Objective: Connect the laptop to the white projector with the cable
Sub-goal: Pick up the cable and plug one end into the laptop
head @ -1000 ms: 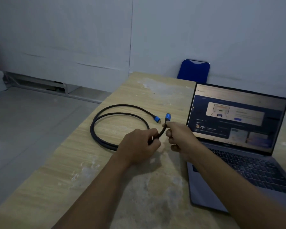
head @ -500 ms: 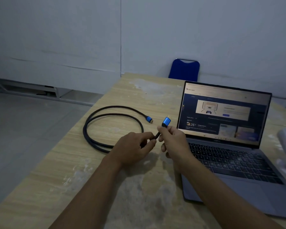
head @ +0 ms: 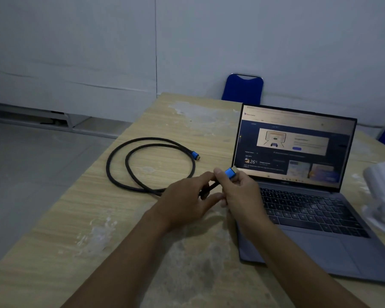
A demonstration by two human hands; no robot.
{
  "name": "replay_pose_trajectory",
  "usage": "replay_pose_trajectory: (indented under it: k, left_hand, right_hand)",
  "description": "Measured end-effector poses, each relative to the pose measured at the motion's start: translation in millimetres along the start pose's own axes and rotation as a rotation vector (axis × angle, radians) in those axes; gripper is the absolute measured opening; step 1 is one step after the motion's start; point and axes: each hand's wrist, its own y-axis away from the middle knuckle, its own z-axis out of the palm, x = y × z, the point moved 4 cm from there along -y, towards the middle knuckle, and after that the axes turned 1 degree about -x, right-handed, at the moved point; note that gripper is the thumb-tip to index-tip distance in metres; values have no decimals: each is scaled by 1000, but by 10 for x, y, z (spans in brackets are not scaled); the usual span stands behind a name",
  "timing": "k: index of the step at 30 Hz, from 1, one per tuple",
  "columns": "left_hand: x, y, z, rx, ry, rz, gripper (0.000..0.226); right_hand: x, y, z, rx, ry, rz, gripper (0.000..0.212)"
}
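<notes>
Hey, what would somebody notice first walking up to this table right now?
The lit laptop at right, its screen the brightest thing on the dim wooden table. Just left of it, the right hand pinches the black cable's blue plug, the left hand holding the cord behind it. A blue chair stands at the far end.

The laptop (head: 298, 196) screen showed a weather widget reading "26°C" at lower left; all other on-screen txt and keyboard legends were too blurred to read.

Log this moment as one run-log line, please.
phase: plug in hand, not inserted | right hand: pinching blue plug | left hand: holding cable | other plug: loose on table | laptop: open, screen on
</notes>
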Motion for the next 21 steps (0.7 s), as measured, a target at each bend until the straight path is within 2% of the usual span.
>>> replay_pose_trajectory:
  k: [4, 7, 9, 11, 13, 16, 19, 21]
  left_hand:
    - [21, -3, -14, 54, -23, 9, 33]
    - [-23, -14, -71, 120, -135, 30, 28]
    - [-94, -42, -85, 115, -270, 24, 29]
    - [-173, -58, -68, 77, -327, -32, 29]
    - [-201, -48, -34, 62, -303, -97, 30]
    - [-159, -51, -10, 81, -227, -180, 32]
    - [-92, -204, -22, 52, -139, -128, 34]
    - [-49, -327, 9, 28, -162, -75, 33]
  right_hand:
    - [39, 52, -80, -28, 137, 18, 46]
    - [43, 108, -291, 56, 265, -70, 57]
    - [61, 171, -472, 159, 378, -166, 52]
    - [99, 233, -610, 228, 457, -245, 37]
    - [138, 261, -674, 249, 516, -294, 23]
    - [157, 253, -706, 235, 576, -338, 14]
    - [132, 249, -707, 226, 634, -387, 9]
    - [128, 250, -703, 213, 678, -400, 7]
